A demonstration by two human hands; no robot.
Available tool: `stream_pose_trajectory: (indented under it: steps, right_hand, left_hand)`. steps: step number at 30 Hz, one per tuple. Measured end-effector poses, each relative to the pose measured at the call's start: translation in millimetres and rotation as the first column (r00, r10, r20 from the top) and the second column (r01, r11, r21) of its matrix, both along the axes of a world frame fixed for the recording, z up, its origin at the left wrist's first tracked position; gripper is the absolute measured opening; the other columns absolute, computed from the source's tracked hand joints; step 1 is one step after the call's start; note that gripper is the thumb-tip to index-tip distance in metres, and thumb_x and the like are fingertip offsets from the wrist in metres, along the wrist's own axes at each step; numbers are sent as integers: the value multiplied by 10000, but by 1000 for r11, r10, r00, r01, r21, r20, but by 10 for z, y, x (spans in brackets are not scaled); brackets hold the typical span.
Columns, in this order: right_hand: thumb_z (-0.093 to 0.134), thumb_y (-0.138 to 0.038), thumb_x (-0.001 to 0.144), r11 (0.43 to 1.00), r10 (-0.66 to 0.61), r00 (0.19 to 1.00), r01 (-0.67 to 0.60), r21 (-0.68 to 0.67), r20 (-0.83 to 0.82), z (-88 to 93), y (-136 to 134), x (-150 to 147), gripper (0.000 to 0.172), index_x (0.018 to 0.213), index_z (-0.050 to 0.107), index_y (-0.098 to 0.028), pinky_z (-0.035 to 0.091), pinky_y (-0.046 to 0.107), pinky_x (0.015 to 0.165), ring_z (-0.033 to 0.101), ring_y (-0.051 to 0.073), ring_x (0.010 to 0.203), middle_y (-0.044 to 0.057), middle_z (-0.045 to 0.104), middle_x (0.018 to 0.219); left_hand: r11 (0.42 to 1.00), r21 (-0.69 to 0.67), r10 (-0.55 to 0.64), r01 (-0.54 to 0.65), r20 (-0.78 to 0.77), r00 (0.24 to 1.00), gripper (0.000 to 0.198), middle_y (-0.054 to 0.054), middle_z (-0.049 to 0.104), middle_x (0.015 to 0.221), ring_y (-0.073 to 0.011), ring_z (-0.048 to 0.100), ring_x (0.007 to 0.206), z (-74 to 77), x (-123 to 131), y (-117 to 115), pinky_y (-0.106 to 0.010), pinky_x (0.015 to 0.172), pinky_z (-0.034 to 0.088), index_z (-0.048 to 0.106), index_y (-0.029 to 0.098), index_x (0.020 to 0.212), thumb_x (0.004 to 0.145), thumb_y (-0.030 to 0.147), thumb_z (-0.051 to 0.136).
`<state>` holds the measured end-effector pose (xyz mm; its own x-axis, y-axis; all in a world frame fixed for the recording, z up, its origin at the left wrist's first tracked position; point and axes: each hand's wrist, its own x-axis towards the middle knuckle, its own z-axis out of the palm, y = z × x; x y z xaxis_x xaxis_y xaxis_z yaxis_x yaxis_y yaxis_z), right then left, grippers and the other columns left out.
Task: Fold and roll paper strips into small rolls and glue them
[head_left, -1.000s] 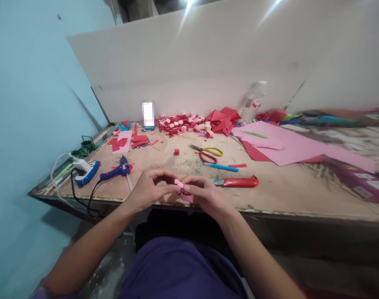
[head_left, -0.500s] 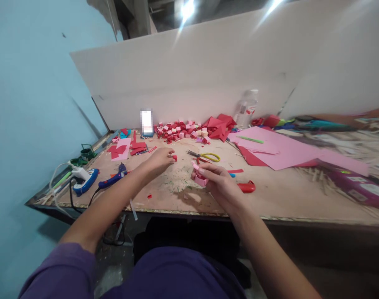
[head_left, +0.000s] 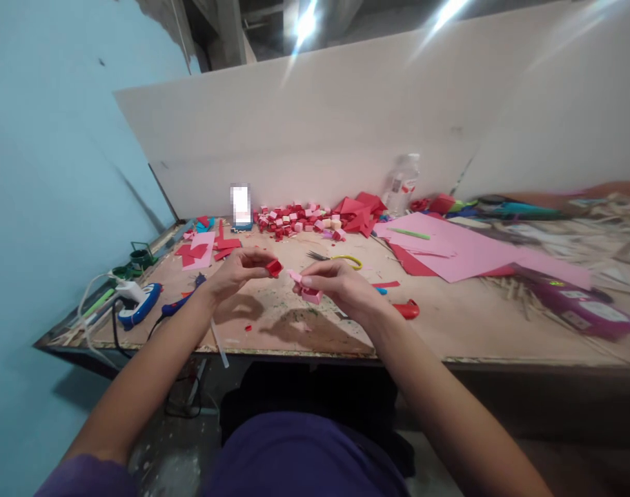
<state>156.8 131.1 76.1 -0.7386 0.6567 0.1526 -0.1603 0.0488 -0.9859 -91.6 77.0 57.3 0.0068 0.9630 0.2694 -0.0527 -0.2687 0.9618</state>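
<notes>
Cube (head_left: 274,268), red and small, sits pinched between thumb and fingertips of the left hand (head_left: 241,270), up over the table (head_left: 439,335)! Across a narrow gap, the right hand (head_left: 340,281) grips a pink piece (head_left: 311,296), also off the surface, the two pieces close but apart. Below them, a red scrap (head_left: 248,328) lies near the front edge. Just behind the right hand, scissors (head_left: 352,262) show a yellow handle; to its right, a red handle (head_left: 408,309), partly hidden by the forearm. Out left, a blue glue gun (head_left: 176,306), half covered by the left arm. And along the back, a heap of red and pink cubes (head_left: 297,219), red paper (head_left: 362,210) beside it, then a clear bottle (head_left: 401,186)!
</notes>
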Motion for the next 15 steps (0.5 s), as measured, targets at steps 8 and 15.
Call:
stream_pose_trajectory:
  steps: [8,15]
  right_hand:
    - [840,-301,726,1000,-4,1000,4,25,5,-127,-40,-50,155,725,799,-152,436,275,596,579,130,600,57,736,697]
    - [805,-305,747,999,-11,998,8,41,57,-110,-62,-58,154,711,785,-156,451,267,555,602,137,568,53,743,679]
  left_hand:
    - [998,-36,-47,45,-60,997,345,-66,784,858,-174,732,777,-71,37,-12,-294,780,603,805,149,886,611,290,959]
    - [1000,-27,-6,3,-106,994,326,-53,781,856,-166,714,773,-24,61,-74,-284,765,598,809,169,864,593,271,961]
